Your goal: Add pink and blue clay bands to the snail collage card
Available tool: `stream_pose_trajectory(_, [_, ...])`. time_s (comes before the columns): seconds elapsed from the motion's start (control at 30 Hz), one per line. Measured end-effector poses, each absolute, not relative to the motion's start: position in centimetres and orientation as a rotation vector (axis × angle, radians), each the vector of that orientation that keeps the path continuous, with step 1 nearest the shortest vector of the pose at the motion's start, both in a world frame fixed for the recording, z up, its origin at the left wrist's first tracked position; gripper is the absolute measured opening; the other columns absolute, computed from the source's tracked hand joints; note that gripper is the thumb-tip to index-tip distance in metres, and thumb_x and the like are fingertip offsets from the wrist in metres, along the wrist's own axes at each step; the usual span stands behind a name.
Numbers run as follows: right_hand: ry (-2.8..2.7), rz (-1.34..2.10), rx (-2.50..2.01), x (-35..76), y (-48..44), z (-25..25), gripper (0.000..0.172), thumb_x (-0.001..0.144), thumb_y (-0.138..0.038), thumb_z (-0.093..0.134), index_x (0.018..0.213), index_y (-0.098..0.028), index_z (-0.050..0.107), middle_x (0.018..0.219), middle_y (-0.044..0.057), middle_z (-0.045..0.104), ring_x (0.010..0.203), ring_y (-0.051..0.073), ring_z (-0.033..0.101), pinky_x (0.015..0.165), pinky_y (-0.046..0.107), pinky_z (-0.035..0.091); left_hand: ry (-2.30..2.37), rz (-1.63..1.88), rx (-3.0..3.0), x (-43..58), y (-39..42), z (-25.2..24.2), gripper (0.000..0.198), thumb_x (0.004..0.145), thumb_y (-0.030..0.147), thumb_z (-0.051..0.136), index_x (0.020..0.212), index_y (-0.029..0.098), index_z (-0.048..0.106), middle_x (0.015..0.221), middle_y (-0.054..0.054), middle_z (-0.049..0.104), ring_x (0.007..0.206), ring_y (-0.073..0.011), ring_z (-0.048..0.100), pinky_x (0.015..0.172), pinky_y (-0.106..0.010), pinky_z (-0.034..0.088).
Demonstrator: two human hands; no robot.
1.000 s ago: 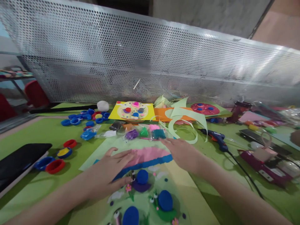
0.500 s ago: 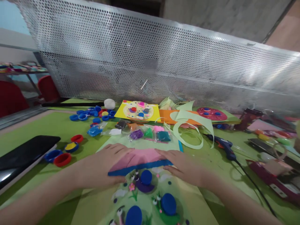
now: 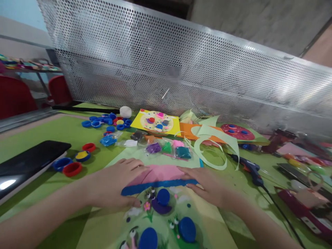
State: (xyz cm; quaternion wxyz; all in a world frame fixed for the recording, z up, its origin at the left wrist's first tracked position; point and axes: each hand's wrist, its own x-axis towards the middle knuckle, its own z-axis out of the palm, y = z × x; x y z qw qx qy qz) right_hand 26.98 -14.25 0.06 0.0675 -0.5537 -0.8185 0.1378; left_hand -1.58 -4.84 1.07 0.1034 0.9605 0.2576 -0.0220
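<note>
My left hand [image 3: 119,185] lies flat with fingers stretched over the left side of a pink sheet [image 3: 163,173]. My right hand [image 3: 207,185] rests likewise on its right side. Along the sheet's near edge runs a blue strip [image 3: 158,186]. Just below is a pale green craft picture [image 3: 168,218] with snails whose shells are blue bottle caps. A purple snail [image 3: 161,207] sits nearest the strip, with a pink flower [image 3: 147,206] beside it. Closer to me are a green snail [image 3: 178,231] and a partly cut-off snail with a pink stalk [image 3: 133,237].
Modelling clay packets [image 3: 154,148] lie beyond the sheet. Bottle caps [image 3: 72,169] and a black phone-like device [image 3: 33,160] are on the left. To the right are paper cut-offs [image 3: 220,135] and a glue gun [image 3: 250,167] with its cord. A perforated metal panel [image 3: 145,69] rises behind.
The view has shifted slightly, so the table's things appear a little further right. Both hands stay on the pink sheet, with hardly any movement.
</note>
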Motion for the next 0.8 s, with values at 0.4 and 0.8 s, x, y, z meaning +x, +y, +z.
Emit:
stream_pose_trajectory(0.4, [-2.586,0.198,-1.652,27.1,-14.3,1.3,0.045,0.091,-0.027,0.036,0.135,-0.017,0.041,0.126,0.010,0.056,0.111,0.025,0.052,0.092,0.040,0.041,0.789,-0.067,2.769,-2.1,-4.6,1.0,0.081,0.068,0.072,0.048,0.130,0.021,0.043,0.130,-0.012,0.050,0.116,-0.0318,0.047,0.097,-0.045,0.038])
stream_pose_trajectory(0.8, [-2.749,0.039,-1.744,25.4,-14.3,1.4,0.047,0.087,-0.017,0.036,0.133,-0.011,0.042,0.130,0.016,0.051,0.120,0.029,0.045,0.096,0.050,0.037,0.916,-0.236,2.692,-2.4,-5.0,0.4,0.128,0.032,0.073,0.068,0.141,0.026,0.019,0.146,-0.014,0.029,0.132,-0.0409,0.022,0.105,-0.055,0.023])
